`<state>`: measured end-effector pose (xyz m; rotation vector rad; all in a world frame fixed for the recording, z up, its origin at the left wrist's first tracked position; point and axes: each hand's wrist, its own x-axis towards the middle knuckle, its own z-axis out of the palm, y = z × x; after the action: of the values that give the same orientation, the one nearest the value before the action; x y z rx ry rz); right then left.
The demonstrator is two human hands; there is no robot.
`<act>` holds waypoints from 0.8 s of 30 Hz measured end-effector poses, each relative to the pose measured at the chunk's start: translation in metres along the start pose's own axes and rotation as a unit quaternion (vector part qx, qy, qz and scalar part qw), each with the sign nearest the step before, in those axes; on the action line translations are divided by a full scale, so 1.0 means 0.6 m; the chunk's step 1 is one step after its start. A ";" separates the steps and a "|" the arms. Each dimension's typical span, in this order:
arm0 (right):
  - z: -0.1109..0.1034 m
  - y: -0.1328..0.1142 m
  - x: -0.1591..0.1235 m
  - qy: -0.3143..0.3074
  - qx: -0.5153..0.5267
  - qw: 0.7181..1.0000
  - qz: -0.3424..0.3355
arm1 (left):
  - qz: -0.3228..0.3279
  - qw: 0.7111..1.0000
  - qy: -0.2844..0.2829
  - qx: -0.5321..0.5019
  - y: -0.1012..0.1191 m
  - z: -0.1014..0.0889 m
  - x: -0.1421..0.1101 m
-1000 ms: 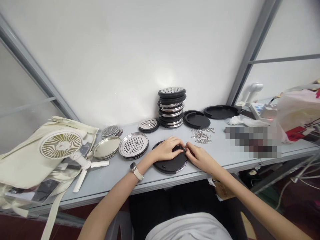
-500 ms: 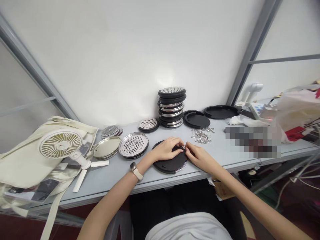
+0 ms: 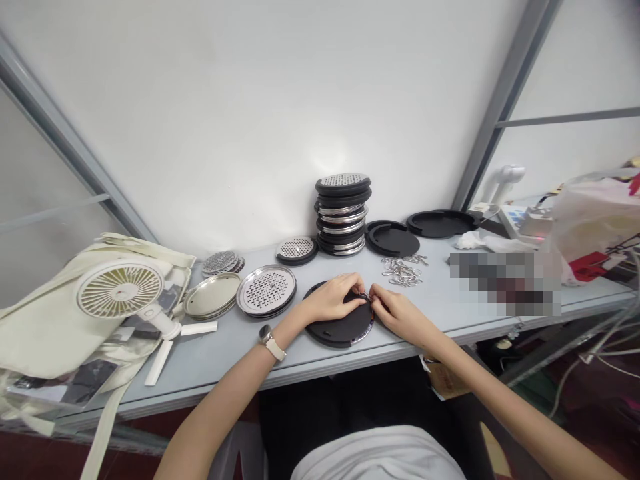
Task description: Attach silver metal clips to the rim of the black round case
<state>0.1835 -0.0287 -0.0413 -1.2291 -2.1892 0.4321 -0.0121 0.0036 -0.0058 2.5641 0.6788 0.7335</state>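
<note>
A black round disc [image 3: 343, 325] with a metal rim lies on the grey table [image 3: 240, 353] in front of me. My left hand [image 3: 333, 298] rests on top of the disc, fingers curled at its right edge. My right hand [image 3: 397, 312] meets it there, and both pinch a small metal clip [image 3: 367, 296] against the disc's rim. The left wrist carries a watch [image 3: 271, 341]. A pile of loose metal clips [image 3: 401, 271] lies just behind my right hand.
A tall stack of black-and-metal discs [image 3: 343, 214] stands at the wall. Perforated metal plates [image 3: 267, 291], a plain metal plate [image 3: 212, 295] and black lids [image 3: 391, 238] lie around. A small white fan [image 3: 121, 288] on a cream bag sits at left; a plastic bag [image 3: 595, 220] at right.
Hardly anything has changed: both hands stay at the disc's right edge, with only slight finger movement on the clip.
</note>
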 end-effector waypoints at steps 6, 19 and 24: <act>0.001 0.001 0.001 0.001 -0.004 1.000 -0.005 | -0.010 1.000 -0.007 0.001 0.001 0.000 0.000; 0.001 0.002 0.001 0.005 -0.014 1.000 -0.008 | 0.005 1.000 -0.001 0.001 0.000 0.001 0.000; -0.001 0.000 -0.001 0.006 -0.007 1.000 -0.013 | 0.000 1.000 -0.003 0.002 0.000 0.002 -0.001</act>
<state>0.1839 -0.0289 -0.0412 -1.2055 -2.1995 0.3977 -0.0119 0.0033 -0.0068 2.5690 0.6789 0.7260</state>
